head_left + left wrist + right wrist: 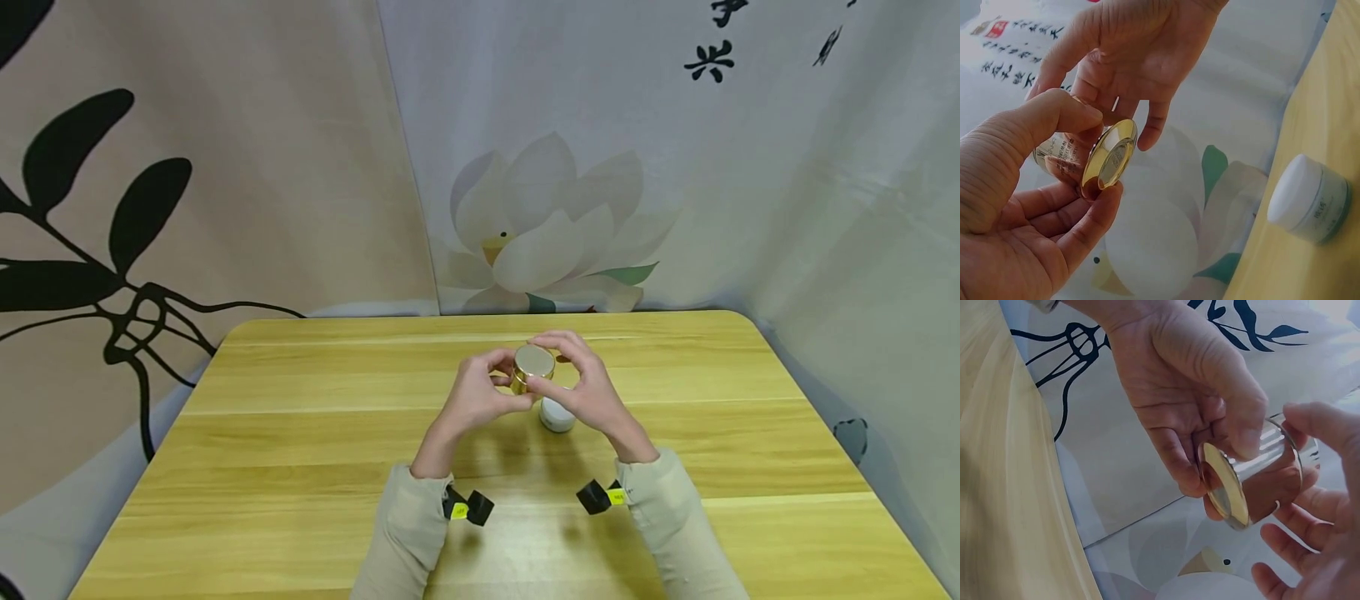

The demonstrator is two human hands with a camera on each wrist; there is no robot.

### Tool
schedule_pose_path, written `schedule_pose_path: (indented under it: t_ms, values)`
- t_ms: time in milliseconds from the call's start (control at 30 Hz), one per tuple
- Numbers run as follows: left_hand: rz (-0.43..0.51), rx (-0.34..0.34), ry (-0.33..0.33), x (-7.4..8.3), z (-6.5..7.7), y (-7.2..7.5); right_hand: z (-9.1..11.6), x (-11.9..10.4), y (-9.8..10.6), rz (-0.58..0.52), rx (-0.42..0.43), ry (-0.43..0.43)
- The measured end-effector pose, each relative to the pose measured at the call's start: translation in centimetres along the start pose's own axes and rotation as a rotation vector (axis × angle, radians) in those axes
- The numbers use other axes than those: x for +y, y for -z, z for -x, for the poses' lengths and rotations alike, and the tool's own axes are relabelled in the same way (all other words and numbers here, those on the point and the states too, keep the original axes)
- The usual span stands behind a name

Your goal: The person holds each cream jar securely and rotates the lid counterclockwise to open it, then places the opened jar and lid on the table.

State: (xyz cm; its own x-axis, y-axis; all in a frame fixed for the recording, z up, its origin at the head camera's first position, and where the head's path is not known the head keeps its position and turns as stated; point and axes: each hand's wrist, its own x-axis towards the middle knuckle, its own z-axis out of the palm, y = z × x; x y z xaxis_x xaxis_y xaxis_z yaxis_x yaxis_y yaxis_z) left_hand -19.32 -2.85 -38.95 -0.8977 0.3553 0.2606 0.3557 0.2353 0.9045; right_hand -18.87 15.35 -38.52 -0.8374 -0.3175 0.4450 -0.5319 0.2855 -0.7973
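A shiny gold cosmetic jar (534, 363) is held up above the table between both hands. It has a flared gold end (1111, 156) and small dark print on its side. My left hand (482, 393) grips it near the flared end, with the thumb on one side and fingers on the other. My right hand (583, 387) holds the opposite end between thumb and fingers, as the right wrist view shows (1329, 506). A white jar (557, 415) with a pale green base stands upright on the table, just beyond the right hand's thumb and partly hidden in the head view.
The wooden table (300, 433) has rounded far corners. Behind it hangs a cloth backdrop (300, 167) with printed leaves, a lotus flower and dark characters. A small black camera (480, 507) with a yellow label sits at the left wrist, and a similar camera (594, 497) at the right.
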Motion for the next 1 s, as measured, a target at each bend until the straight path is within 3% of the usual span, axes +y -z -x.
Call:
schedule_pose_path:
  t_ms: [400, 667, 800, 900, 1000]
  values:
    - [0.000, -0.012, -0.005, -0.1, 0.0, 0.0, -0.1, 0.2, -0.1, 0.020, -0.017, 0.003]
    - [0.003, -0.003, -0.014, -0.2, 0.0, 0.0, -0.2, -0.1, -0.2, 0.014, 0.055, -0.045]
    - [-0.002, 0.001, -0.002, -0.1, 0.1, 0.1, -0.2, -1.5, 0.0, 0.014, 0.032, -0.020]
    - [0.000, -0.005, 0.001, 1.6, 0.5, 0.4, -0.1, -2.2, 0.2, -0.004, 0.002, 0.014]
    - [0.010, -0.015, 0.011, 3.4, 0.9, 0.6, 0.0, -0.7, 0.1, -0.024, -0.021, 0.053]
